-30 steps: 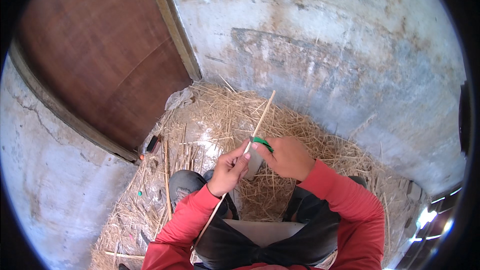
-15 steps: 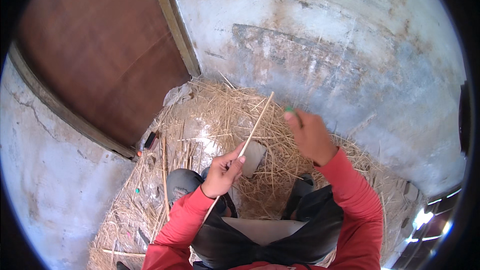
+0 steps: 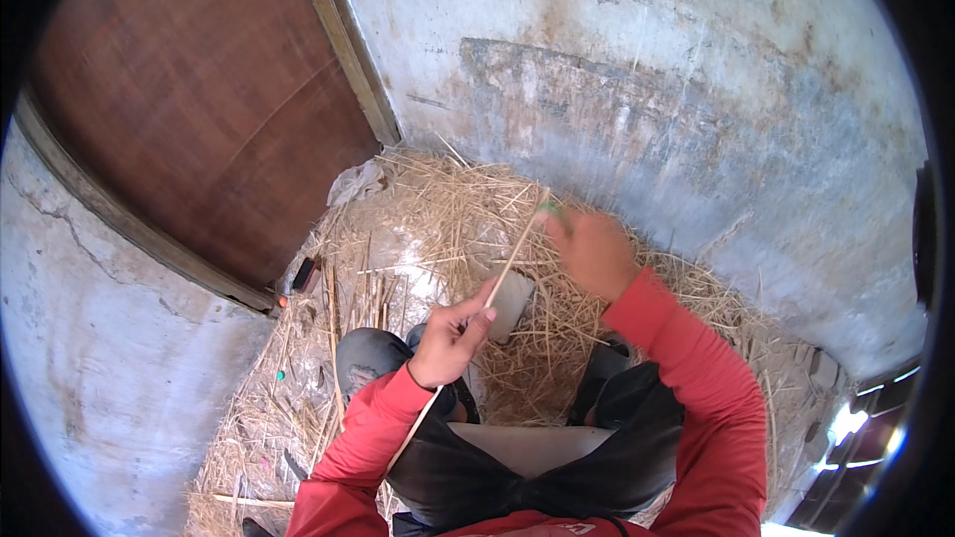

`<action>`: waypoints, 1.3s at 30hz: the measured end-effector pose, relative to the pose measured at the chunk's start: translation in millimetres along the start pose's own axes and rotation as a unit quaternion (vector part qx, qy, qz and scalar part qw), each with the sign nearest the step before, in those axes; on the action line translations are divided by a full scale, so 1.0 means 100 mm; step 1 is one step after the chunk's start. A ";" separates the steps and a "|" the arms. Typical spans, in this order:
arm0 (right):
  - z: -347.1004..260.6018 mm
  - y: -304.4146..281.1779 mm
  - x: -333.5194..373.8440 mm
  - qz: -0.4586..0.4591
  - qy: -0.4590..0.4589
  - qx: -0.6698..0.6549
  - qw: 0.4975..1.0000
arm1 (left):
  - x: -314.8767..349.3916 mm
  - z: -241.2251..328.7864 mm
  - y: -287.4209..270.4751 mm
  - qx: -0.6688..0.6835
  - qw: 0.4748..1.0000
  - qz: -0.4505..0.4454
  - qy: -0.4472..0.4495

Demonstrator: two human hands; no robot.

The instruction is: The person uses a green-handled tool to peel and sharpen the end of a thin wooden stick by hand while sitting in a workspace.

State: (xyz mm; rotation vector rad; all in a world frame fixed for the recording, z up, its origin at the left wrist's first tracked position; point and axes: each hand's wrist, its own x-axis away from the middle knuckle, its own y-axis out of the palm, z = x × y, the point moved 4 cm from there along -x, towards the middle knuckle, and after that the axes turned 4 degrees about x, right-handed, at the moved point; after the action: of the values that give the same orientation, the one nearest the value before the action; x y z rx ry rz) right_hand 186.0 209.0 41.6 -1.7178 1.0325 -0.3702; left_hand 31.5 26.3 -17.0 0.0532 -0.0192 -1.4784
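My left hand [image 3: 453,340] is closed around a long, thin pale stick [image 3: 514,251], which looks like split bamboo or cane. The stick slants up and away to the right, and its lower end runs back past my left forearm over my thigh. At its far end is my right hand [image 3: 595,251], blurred by motion, with fingers closed on a small green thing [image 3: 550,209]. That green thing meets or overlaps the stick's tip; its kind is too smeared to tell.
Straw-like shavings [image 3: 542,378] litter the floor around my legs. A flat pale block [image 3: 510,306] lies between my feet. Longer sticks [image 3: 334,338] and a dark brush-like object [image 3: 306,275] lie at left. A stained wall [image 3: 637,109] and a brown door [image 3: 209,109] enclose the far side.
My right hand has moved left with the green thing, from beside the stick to its far tip. My left hand keeps its hold, nearly still.
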 end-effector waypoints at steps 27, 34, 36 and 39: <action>0.18 -0.19 0.22 0.017 0.013 -0.296 0.955 | 0.06 0.17 0.07 0.247 0.963 -0.061 -0.093; -0.20 0.02 0.43 -0.042 -0.052 -0.255 0.965 | -0.01 0.03 0.14 0.164 0.984 -0.044 -0.050; -0.34 -0.02 0.55 -0.054 -0.080 -0.191 0.977 | -0.03 0.03 0.10 0.136 0.989 -0.029 -0.048; -0.48 0.06 0.70 -0.061 -0.117 -0.124 0.983 | -0.02 -0.02 0.10 0.135 0.989 -0.009 -0.065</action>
State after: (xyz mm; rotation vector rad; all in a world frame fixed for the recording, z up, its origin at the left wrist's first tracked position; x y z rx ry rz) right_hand 191.6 124.3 40.0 -2.0002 0.8291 -0.1145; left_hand 41.3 29.4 -18.8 0.1762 -0.3266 -1.4864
